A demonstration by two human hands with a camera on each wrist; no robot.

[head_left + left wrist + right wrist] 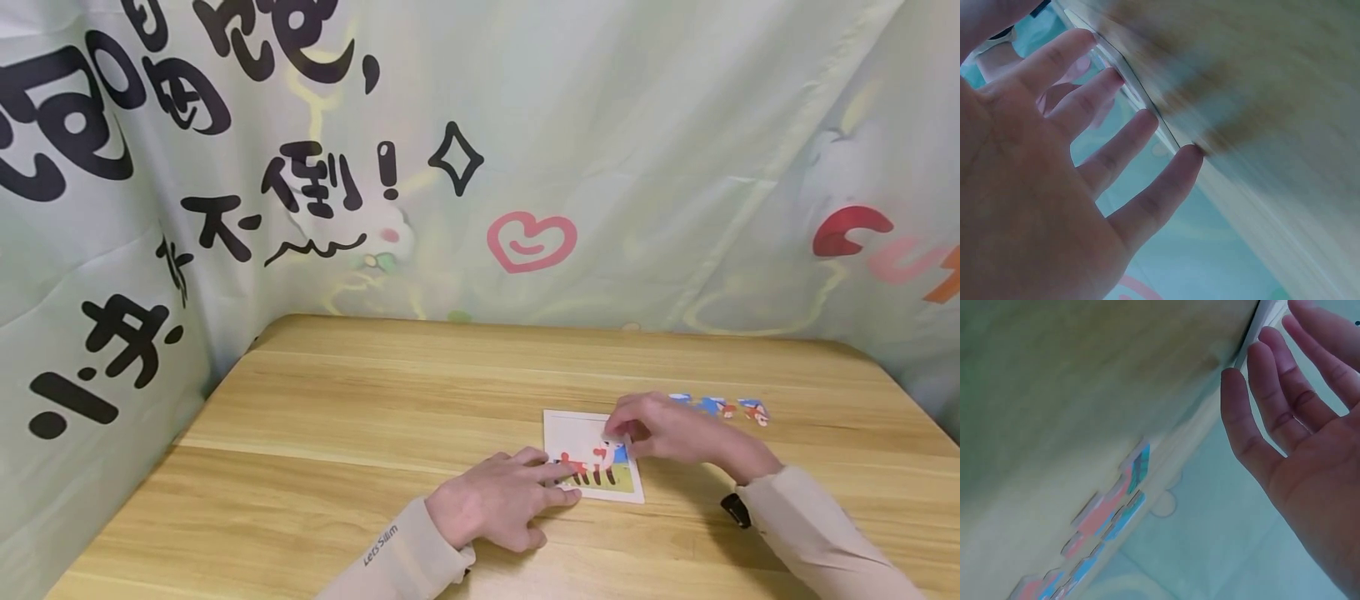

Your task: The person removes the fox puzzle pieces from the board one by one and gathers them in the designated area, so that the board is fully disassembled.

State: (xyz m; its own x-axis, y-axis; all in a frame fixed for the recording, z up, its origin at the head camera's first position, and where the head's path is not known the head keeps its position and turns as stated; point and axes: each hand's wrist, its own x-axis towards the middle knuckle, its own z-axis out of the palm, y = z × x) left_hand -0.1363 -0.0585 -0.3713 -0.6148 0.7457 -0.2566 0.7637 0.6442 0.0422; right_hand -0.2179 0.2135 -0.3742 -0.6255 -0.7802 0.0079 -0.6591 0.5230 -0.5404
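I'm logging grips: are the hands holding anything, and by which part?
The left hand rests on the board, gripping nothing. Whether the right hand pinches anything cannot be told.

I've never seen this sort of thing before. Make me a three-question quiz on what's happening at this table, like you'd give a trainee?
1. Where do the loose puzzle pieces lie?
a) under the left palm
b) on the table, beyond the right hand
c) at the table's left edge

2. True or false: picture pieces cover the whole puzzle board.

3. Which hand lies at the board's lower left?

Key: 1: b. 2: False; its upper left part is plain white. 3: The left hand.
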